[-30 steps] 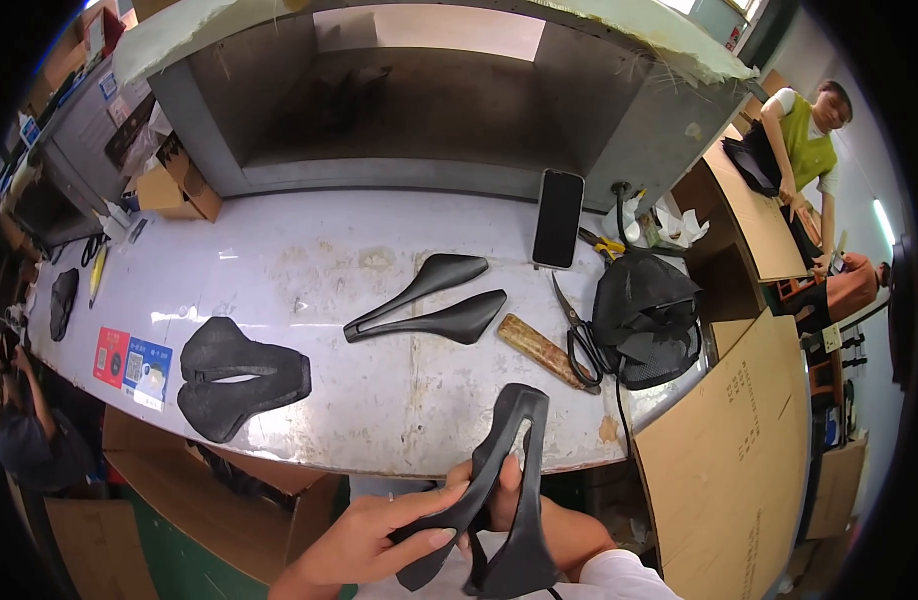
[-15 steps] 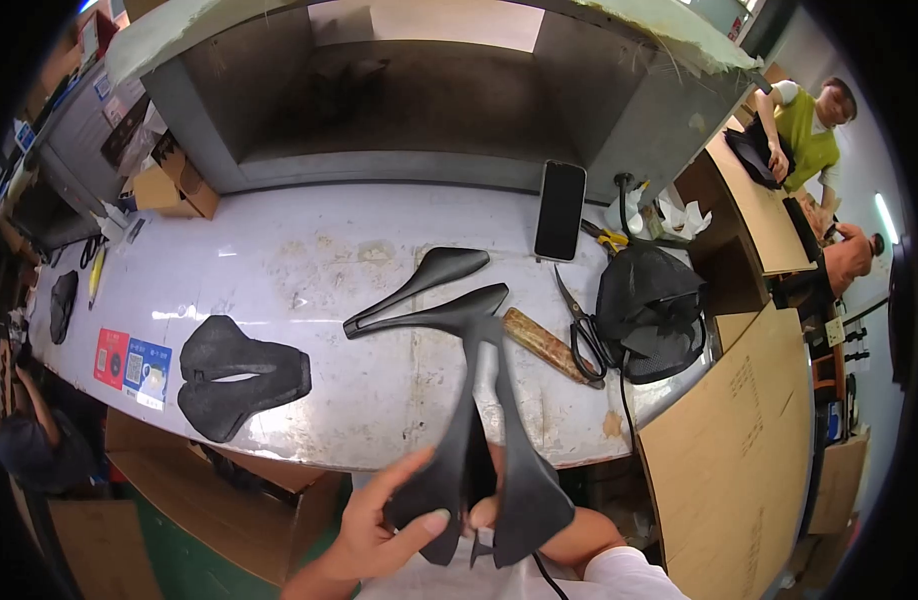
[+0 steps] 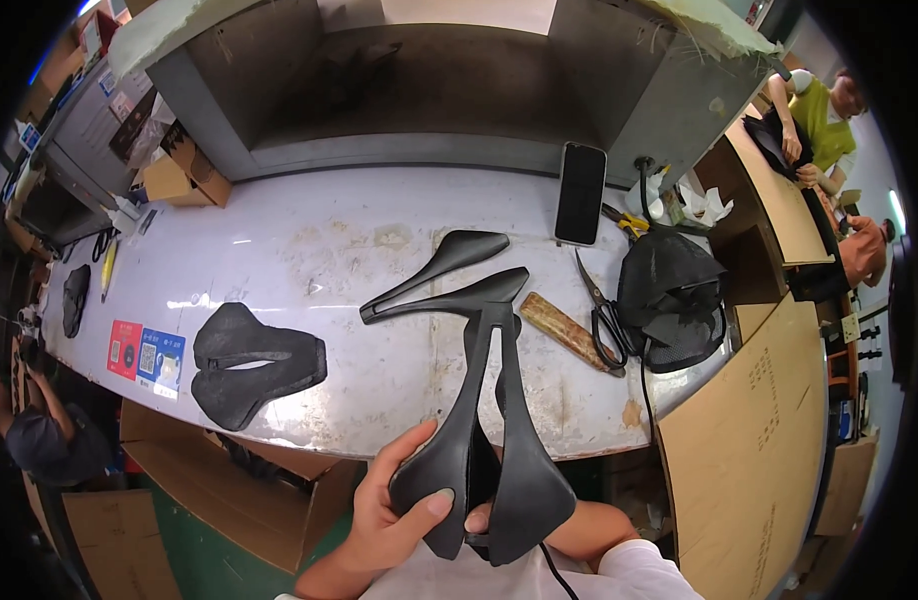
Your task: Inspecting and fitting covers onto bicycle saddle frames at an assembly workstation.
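While the left hand (image 3: 394, 510) wraps the wide rear of a black saddle shell (image 3: 484, 440), thumb on top, the right hand (image 3: 479, 522) is mostly hidden beneath it, so its grip cannot be told. The shell's nose reaches over the near edge of the tabletop (image 3: 309, 250). Just beyond lies a second shell (image 3: 447, 280), with a wooden block (image 3: 569, 332) and scissors (image 3: 604, 320) beside it. A padded saddle (image 3: 254, 365) sits toward the left, a phone (image 3: 581, 193) at the far edge.

Saddle (image 3: 489, 440) now upright, nose forward
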Motion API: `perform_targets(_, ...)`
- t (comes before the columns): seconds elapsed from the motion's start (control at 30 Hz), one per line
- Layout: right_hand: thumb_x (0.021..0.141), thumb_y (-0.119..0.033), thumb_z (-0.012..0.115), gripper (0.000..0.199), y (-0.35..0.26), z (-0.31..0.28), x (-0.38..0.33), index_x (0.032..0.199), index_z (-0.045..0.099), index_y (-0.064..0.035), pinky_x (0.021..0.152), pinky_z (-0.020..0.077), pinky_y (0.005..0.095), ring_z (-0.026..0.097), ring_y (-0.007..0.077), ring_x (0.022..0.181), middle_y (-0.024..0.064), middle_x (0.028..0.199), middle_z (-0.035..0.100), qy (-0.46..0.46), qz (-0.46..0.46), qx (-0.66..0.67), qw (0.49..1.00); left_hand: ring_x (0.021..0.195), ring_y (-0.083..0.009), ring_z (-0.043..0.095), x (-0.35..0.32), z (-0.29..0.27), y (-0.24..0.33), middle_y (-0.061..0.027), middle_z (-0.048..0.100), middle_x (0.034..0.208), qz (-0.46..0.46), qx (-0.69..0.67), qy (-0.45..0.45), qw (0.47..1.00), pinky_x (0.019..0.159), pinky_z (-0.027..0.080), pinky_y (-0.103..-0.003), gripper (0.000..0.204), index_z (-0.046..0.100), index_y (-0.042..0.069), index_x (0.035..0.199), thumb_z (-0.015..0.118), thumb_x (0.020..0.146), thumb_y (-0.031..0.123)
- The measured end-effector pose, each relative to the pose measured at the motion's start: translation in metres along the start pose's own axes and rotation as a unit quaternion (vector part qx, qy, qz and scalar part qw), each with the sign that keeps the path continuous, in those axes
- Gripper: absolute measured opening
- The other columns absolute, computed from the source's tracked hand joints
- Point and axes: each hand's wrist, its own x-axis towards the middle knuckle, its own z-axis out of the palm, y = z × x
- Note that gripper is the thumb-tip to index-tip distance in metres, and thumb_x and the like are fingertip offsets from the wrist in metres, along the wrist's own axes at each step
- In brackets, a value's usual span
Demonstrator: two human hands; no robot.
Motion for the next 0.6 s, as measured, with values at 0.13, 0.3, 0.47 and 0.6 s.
perform_targets(0.13, 0.064, -0.021, 0.09, 0.093, 0.001, -0.002, 0.002, 0.14, 0.041, -0.001, 0.098, 0.0448, 0.0346, 0.057, 0.0191, 0.111, 0.0089, 0.119, 0.06, 0.002, -0.008, -0.017, 1.0, 0.122, -0.0167, 0.053, 0.0, 0.001, -0.002, -0.0139, 0.053, 0.136, 0.018, 0.024, -0.008, 1.0, 0.105, 0.04, -0.031, 0.062, 0.035, -0.003, 0.146, 0.064, 0.092, 0.002)
perform_targets(0.3, 0.066, -0.024, 0.09, 0.098, 0.007, -0.01, 0.007, 0.144, 0.034, -0.0036, 0.095, 0.0465, 0.0351, 0.058, 0.019, 0.108, 0.0096, 0.116, 0.059, 0.059, -0.024, 0.05, 0.997, 0.125, -0.0149, 0.049, -0.004, 0.003, 0.002, -0.0126, 0.052, 0.137, -0.046, 0.008, -0.053, 0.998, 0.106, 0.038, -0.031, 0.053, 0.04, -0.003, 0.143, 0.061, 0.094, 0.003)
perform_targets(0.47, 0.069, -0.029, 0.088, 0.104, 0.003, -0.01, 0.019, 0.149, 0.025, -0.0071, 0.089, 0.0491, 0.0347, 0.059, 0.0222, 0.106, 0.0095, 0.109, 0.058, 0.095, -0.115, 0.131, 0.98, 0.126, -0.0152, 0.049, -0.003, 0.003, -0.003, -0.0137, 0.052, 0.137, -0.035, 0.021, -0.059, 0.997, 0.106, 0.038, -0.031, 0.054, 0.038, -0.003, 0.144, 0.06, 0.095, 0.004)
perform_targets(0.6, 0.066, -0.024, 0.091, 0.11, 0.012, -0.008, 0.008, 0.151, 0.023, -0.0088, 0.094, 0.0478, 0.0358, 0.057, 0.0178, 0.11, 0.0074, 0.113, 0.058, 0.001, -0.074, 0.043, 0.996, 0.124, -0.0168, 0.051, 0.001, 0.005, -0.002, -0.0144, 0.053, 0.135, -0.01, 0.025, -0.049, 0.998, 0.106, 0.038, -0.032, 0.055, 0.036, -0.004, 0.145, 0.059, 0.096, 0.004)
